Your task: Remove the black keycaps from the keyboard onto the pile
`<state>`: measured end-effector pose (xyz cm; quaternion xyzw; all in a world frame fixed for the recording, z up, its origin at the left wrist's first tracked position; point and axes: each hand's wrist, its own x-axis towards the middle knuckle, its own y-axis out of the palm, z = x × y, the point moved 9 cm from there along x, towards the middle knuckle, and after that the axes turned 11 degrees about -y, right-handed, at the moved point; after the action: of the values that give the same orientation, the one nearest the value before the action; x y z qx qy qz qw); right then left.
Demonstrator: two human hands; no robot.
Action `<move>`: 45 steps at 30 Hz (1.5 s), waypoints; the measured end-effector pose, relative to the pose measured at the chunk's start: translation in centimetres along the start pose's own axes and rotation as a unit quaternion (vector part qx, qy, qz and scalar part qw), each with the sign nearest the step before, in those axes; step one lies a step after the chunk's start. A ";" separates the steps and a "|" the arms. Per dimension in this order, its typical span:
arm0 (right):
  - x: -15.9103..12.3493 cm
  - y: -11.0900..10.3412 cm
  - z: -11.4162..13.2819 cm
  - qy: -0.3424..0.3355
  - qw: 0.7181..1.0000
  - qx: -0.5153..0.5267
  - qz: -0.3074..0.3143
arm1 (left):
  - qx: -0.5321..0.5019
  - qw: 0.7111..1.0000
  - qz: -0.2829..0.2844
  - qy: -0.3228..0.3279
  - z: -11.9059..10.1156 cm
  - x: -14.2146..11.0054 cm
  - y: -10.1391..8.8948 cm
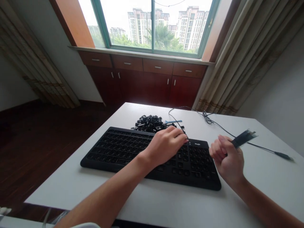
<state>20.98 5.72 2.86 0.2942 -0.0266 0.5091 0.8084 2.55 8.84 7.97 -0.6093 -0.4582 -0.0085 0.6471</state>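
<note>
A black keyboard (114, 142) with its keycaps off lies at a slant across the white table, its key sockets bare. My left hand (166, 144) reaches over its middle, fingers bent together and gripping the back edge near the cable; the fingertips are partly hidden. Off the keyboard's right end, my right hand (228, 158) is raised in a fist around what looks like a dark, flat brush (244, 138). Motion blurs the brush, and its far end points up and right. A heap of loose black keycaps (149, 123) sits behind the keyboard.
A small blue tool (174, 121) lies beside the keycaps. The keyboard's thin black cable (220, 126) runs over the table's right side to a plug (283, 155), with a bundled knot on the way. Beyond the white table (90, 190) stand reddish cabinets (154, 84) beneath a window.
</note>
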 end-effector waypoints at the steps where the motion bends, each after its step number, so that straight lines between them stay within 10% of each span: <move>1: 0.0 0.0 -0.1 0.004 1.000 0.000 0.003 | 0.011 1.000 -0.007 -0.026 1.3 0.2 -0.1; 7: -0.3 0.6 -0.9 0.041 0.998 0.026 0.027 | 0.056 0.992 -0.018 -0.116 6.4 0.3 0.0; 16: -0.7 1.8 -1.7 0.099 0.989 0.056 0.091 | 0.069 0.986 -0.015 -0.150 7.2 0.4 -0.3; 31: -1.0 2.5 -1.2 0.148 0.982 0.097 0.069 | -0.160 0.978 0.115 0.068 -6.8 -2.1 2.1; 45: -2.1 1.2 -1.0 0.116 0.989 -0.087 0.021 | -0.206 0.970 0.124 0.045 -7.3 -2.9 3.8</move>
<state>18.71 4.88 1.81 0.1609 0.0167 0.5524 0.8177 7.26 2.40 4.40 -0.7805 -0.3378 -0.0495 0.5237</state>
